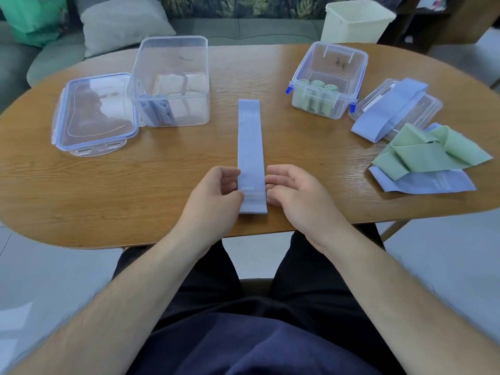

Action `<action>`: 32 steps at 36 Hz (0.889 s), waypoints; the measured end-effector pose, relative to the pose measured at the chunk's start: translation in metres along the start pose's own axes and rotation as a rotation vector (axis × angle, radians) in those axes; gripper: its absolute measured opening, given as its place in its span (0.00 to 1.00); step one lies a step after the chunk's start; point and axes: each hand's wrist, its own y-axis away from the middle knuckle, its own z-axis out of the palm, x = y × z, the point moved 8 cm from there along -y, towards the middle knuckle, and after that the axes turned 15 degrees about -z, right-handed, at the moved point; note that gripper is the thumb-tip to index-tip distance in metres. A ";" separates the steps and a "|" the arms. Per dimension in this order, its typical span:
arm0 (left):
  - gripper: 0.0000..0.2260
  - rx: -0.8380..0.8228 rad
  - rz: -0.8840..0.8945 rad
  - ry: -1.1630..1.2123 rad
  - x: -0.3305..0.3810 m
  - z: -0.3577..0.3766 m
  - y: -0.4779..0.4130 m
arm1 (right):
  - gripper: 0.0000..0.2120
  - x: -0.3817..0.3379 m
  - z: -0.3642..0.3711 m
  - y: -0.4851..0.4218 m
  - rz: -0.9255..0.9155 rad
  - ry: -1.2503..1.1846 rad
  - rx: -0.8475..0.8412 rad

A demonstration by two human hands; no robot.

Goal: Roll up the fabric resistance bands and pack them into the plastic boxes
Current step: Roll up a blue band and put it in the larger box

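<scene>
A blue fabric band (250,147) lies flat and straight on the wooden table (162,185), its near end by the front edge. My left hand (216,196) pinches that end's left side. My right hand (295,193) touches the right side with curled fingers. A clear box (173,77) at the back left holds rolled blue bands (154,108). A second clear box (328,77) at the back right holds rolled green bands (318,86).
A loose lid (94,115) lies left of the left box. On the right, a blue band (389,109) drapes over another lid (422,106); green bands (427,152) lie over a blue band (433,182). A sofa and a cream bin (354,20) stand behind the table.
</scene>
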 end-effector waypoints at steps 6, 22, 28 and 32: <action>0.16 -0.025 -0.012 -0.032 -0.009 -0.003 0.006 | 0.16 0.001 0.000 0.001 -0.008 0.007 -0.009; 0.13 -0.087 -0.013 -0.079 -0.011 -0.008 0.003 | 0.16 0.005 -0.002 0.000 -0.063 0.143 -0.029; 0.10 0.039 0.345 -0.395 0.006 -0.008 0.005 | 0.11 -0.015 -0.001 0.002 -0.314 0.391 -0.085; 0.09 0.082 0.742 -0.590 0.024 -0.002 0.022 | 0.06 -0.029 0.002 0.003 -0.553 0.532 -0.108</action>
